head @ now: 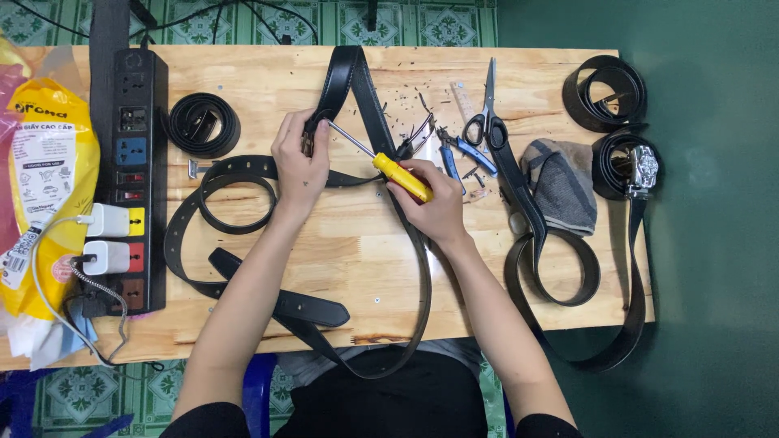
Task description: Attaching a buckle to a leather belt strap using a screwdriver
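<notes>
pale wooden tabletop (pixel 341 268) carries the whole scene, littered with black leather belts. the left hand (pixel 302 158) is pinched shut on the buckle end of a long black leather belt (pixel 422 276), pressing it down near the middle of the table, a little toward the far edge. the right hand (pixel 434 203) is closed around the yellow handle of a screwdriver (pixel 381 156), whose thin metal shaft slants up and left until its tip meets the buckle end under the left fingers. the held belt runs from there to the far edge and also loops down past the near edge. to the left lie a coiled black belt (pixel 203 123) and a looped black belt (pixel 223 207), with a black power strip (pixel 134 97) and its white plugs beyond them, then a yellow plastic bag (pixel 40 162) at the far left. right of the hands lie black-handled scissors (pixel 487 113), blue-handled pliers (pixel 462 150) and a grey folded cloth (pixel 564 182). two rolled black belts (pixel 604 93) sit at the right edge, one with a silver buckle (pixel 643 169).
</notes>
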